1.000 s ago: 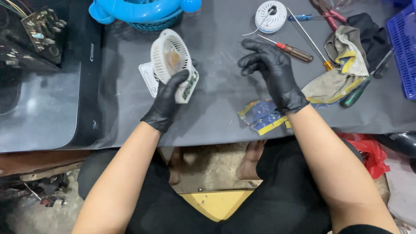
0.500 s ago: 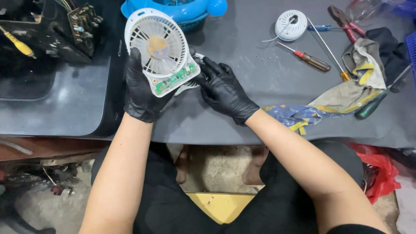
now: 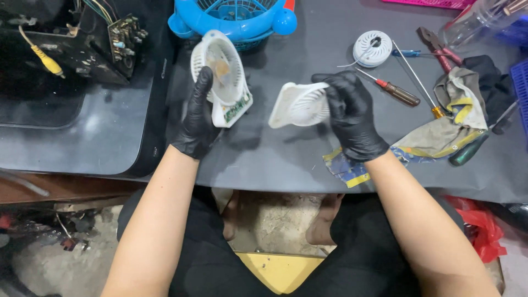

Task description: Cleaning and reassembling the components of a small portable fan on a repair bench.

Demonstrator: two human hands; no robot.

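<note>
Left hand [image 3: 198, 118]: in a black glove, fingers wrapped tight on the fan body [image 3: 223, 77], holding it up over the grey mat [image 3: 264, 159].
Fan body: white, round, with a green board showing at its bottom edge.
Right hand [image 3: 349, 113]: in a black glove, fingers pinched on the fan cover [image 3: 300, 104].
Fan cover: white grille, off the fan body, held well apart to its right, above the mat.
Rag [image 3: 448, 126]: lies on the mat, right of the right hand.
Screwdriver [image 3: 393, 91]: red and brown handle, just past the right hand.
Reel [image 3: 372, 48]: white, round, farther back.
Blue fan [image 3: 236, 16]: at the far edge, behind the fan body.
</note>
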